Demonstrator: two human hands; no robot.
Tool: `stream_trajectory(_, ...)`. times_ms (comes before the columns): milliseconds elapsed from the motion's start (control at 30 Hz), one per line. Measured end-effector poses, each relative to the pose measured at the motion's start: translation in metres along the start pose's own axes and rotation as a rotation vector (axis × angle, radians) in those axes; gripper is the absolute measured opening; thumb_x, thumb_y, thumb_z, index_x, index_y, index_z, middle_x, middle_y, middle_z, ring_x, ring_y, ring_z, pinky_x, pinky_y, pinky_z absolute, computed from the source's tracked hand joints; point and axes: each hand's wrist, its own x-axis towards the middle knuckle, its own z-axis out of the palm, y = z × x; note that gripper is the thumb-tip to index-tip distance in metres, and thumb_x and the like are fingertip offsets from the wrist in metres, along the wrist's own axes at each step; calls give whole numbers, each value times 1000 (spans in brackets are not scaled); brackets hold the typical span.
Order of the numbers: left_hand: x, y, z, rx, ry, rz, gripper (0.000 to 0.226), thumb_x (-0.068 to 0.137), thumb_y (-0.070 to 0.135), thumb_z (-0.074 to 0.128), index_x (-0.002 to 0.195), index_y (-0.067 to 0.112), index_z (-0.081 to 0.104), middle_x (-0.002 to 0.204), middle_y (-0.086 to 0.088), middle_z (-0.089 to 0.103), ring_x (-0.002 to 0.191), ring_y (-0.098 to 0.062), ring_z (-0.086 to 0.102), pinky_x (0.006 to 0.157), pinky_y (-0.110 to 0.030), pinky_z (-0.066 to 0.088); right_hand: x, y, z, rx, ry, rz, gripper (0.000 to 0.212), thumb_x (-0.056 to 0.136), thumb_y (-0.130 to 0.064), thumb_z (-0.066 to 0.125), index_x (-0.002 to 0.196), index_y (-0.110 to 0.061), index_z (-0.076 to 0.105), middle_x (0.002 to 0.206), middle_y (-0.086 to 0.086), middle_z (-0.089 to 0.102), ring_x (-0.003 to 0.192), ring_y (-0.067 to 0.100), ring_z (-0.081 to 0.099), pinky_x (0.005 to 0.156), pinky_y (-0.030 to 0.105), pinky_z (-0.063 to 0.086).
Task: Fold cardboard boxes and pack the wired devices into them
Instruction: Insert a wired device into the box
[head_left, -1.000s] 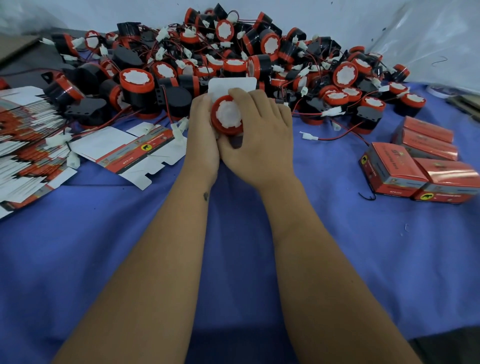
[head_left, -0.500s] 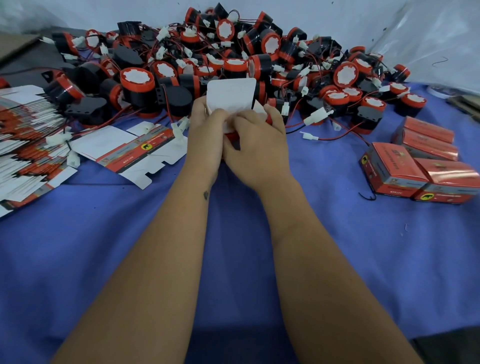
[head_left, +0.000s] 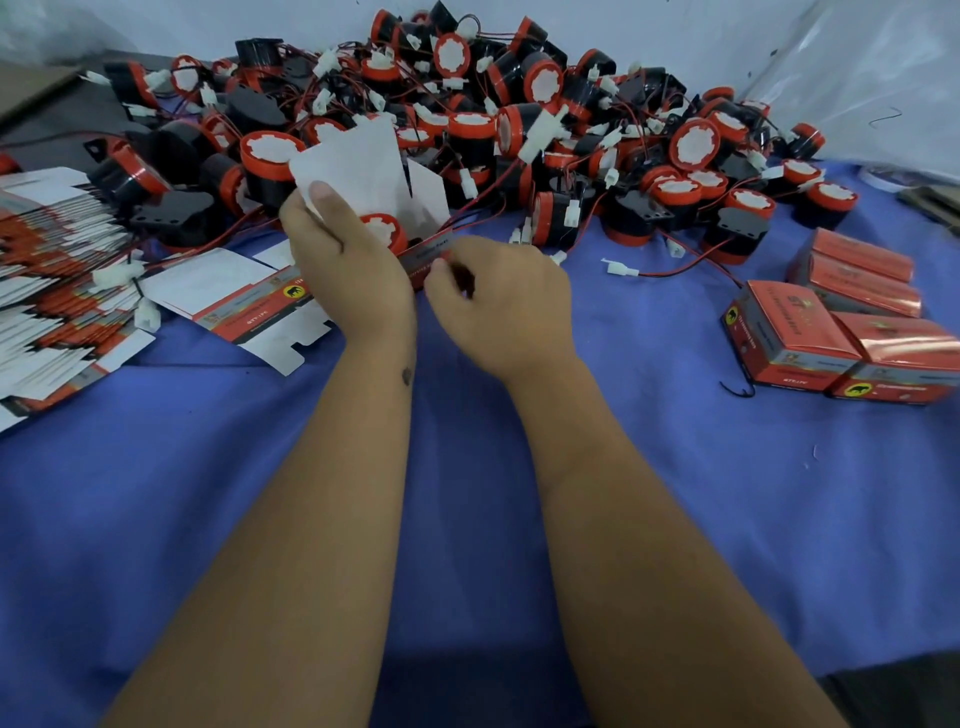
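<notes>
My left hand (head_left: 349, 260) grips an opened red cardboard box (head_left: 426, 254) with its white lid flap (head_left: 358, 166) standing up. A red and black wired device (head_left: 383, 231) sits inside the box mouth, its white top showing. My right hand (head_left: 498, 301) is beside the box's right side, its fingers curled and pinching at the box's red edge. A big heap of red and black wired devices (head_left: 467, 130) lies just behind the box.
Flat unfolded box blanks lie stacked at the left (head_left: 47, 270), one loose blank (head_left: 244, 301) beside my left wrist. Three closed red boxes (head_left: 841, 322) stand at the right. Everything rests on a blue cloth (head_left: 727, 519).
The device has gone down into the box. The lid flap has swung up and left. My right hand has come off the device and dropped to the box's right edge.
</notes>
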Motion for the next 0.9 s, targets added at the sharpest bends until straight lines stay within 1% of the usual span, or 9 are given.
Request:
stream_trajectory(100, -1, 0, 0, 28, -37, -3, 34, 108, 27, 32, 112, 3, 55, 76, 13, 47, 62, 4, 45, 61, -9, 35, 4, 5, -1, 171, 33, 267, 35, 94, -43, 58, 74, -18, 44, 56, -5, 41, 55, 14, 39, 51, 32, 29)
stream_trajectory(233, -6, 2, 0, 80, -161, 23, 27, 108, 25, 34, 109, 7, 55, 78, 11, 49, 65, 6, 47, 64, -10, 36, 12, 6, -7, 745, 279, 528, 31, 90, -32, 68, 106, -25, 42, 45, -16, 40, 46, 3, 38, 47, 18, 34)
stream_trajectory(267, -6, 2, -1, 97, -188, 36, 30, 108, 26, 34, 113, 6, 56, 83, 7, 54, 72, 2, 50, 66, -12, 37, 14, 7, -8, 809, 322, 586, 31, 91, -28, 68, 107, -25, 41, 44, -17, 39, 44, 2, 37, 46, 16, 34)
stream_trajectory(367, -6, 0, -1, 155, -263, 63, 35, 107, 29, 33, 121, 6, 55, 108, -14, 63, 99, -29, 59, 78, -29, 43, 18, 14, -11, 891, 373, 717, 25, 91, -20, 66, 104, -24, 46, 51, -15, 42, 47, 3, 38, 50, 18, 37)
stream_trajectory(433, -6, -1, 0, 189, -298, 75, 37, 107, 29, 32, 122, 5, 55, 113, -18, 62, 104, -33, 58, 78, -30, 43, 19, 17, -13, 914, 370, 707, 9, 93, -15, 63, 93, -18, 55, 58, -5, 43, 54, 11, 37, 56, 28, 37)
stream_trajectory(533, -9, 1, 0, 213, -352, 103, 38, 107, 31, 32, 123, 7, 56, 111, -11, 63, 102, -25, 59, 80, -30, 44, 18, 14, -15, 919, 366, 580, 22, 95, -8, 59, 75, -16, 56, 58, -1, 47, 58, 16, 40, 58, 29, 37)
stream_trajectory(633, -14, 4, -1, 198, -422, 135, 36, 108, 31, 32, 123, 10, 57, 105, 2, 64, 94, -10, 59, 78, -21, 45, 16, 8, -16, 933, 292, 409, 21, 95, -2, 56, 78, -15, 58, 63, 6, 53, 62, 18, 48, 59, 24, 45)
stream_trajectory(733, -17, 6, -2, 181, -476, 135, 35, 108, 31, 32, 119, 12, 59, 96, 13, 62, 85, 6, 57, 73, -9, 42, 14, 5, -15, 899, 247, 356, 20, 96, -1, 55, 84, -17, 60, 70, 8, 60, 68, 18, 56, 67, 21, 51)
stream_trajectory(900, -19, 10, -3, 106, -578, 18, 41, 108, 37, 30, 111, 14, 65, 95, 10, 67, 90, 3, 61, 76, -12, 45, 16, 12, -14, 713, 267, 349, 13, 96, -9, 56, 87, -17, 62, 75, 8, 66, 83, 31, 61, 79, 32, 53)
